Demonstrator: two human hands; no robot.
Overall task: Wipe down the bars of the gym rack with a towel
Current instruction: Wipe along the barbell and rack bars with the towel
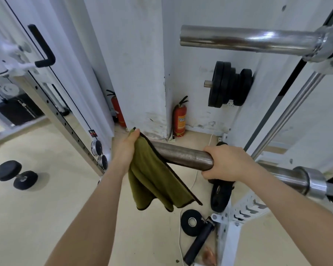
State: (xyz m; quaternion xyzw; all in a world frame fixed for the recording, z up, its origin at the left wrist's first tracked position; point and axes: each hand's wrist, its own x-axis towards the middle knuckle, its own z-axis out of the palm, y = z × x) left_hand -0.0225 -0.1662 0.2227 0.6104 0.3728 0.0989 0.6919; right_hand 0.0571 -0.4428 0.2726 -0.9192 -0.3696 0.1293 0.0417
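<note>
1. Towel (152,179): we count one in the head view. It is olive green with a dark hem, draped over the left end of the lower bar and hanging in folds beneath it.
2. We count two horizontal steel bars. The lower bar (181,153) runs between our hands. The upper bar (238,38) sits above it against the white wall, with neither hand on it. One slanted guide rod (288,112) stands on the right.
3. Our left hand (127,148) grips the towel at the bar's end. The thumb is pressed along the top of the cloth, and the fingers are curled behind it, mostly hidden.
4. Our right hand (227,163) is wrapped round the lower bar, well apart from the towel. The fingers lie close together over the top, with the thumb curled underneath.
5. We count two red fire extinguishers at the foot of the wall, the right extinguisher (179,120) and the left extinguisher (117,110).
6. One dumbbell (15,174) lies on the floor at the left.
7. One plate stack (231,84) hangs on a wall peg, and below the bar are two loose plates, a flat plate (190,222) and a leaning plate (219,196).
</note>
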